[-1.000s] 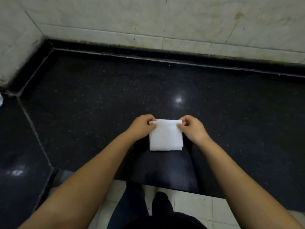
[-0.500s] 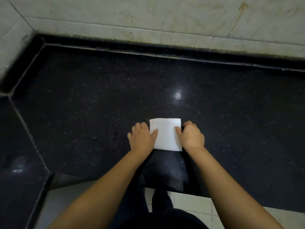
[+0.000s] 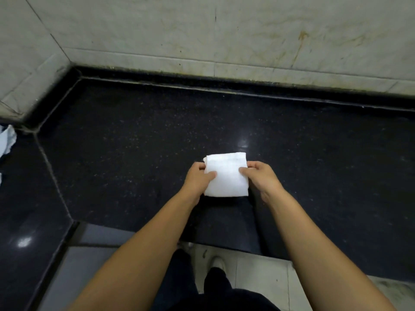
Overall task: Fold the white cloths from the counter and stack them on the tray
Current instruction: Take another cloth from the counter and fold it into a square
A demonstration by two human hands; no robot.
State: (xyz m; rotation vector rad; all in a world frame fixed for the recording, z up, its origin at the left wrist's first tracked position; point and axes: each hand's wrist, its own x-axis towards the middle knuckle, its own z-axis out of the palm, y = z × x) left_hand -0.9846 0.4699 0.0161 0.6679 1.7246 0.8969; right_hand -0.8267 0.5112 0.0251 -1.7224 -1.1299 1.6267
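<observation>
A white cloth (image 3: 226,176), folded into a small square, is held between both hands just above the black counter (image 3: 139,140) near its front edge. My left hand (image 3: 197,179) grips its left side, thumb on top. My right hand (image 3: 260,176) grips its right side the same way. More white cloth (image 3: 7,140) shows at the far left edge of the counter, mostly cut off. No tray is in view.
A pale tiled wall (image 3: 224,34) backs the counter and angles in at the left corner. The counter's front edge steps inward at the left, with tiled floor (image 3: 258,274) and my feet below.
Both hands went from pressing the folded cloth flat on the counter to gripping its sides and lifting it. The view shifted up and left, which brought the cloth at the left edge into sight.
</observation>
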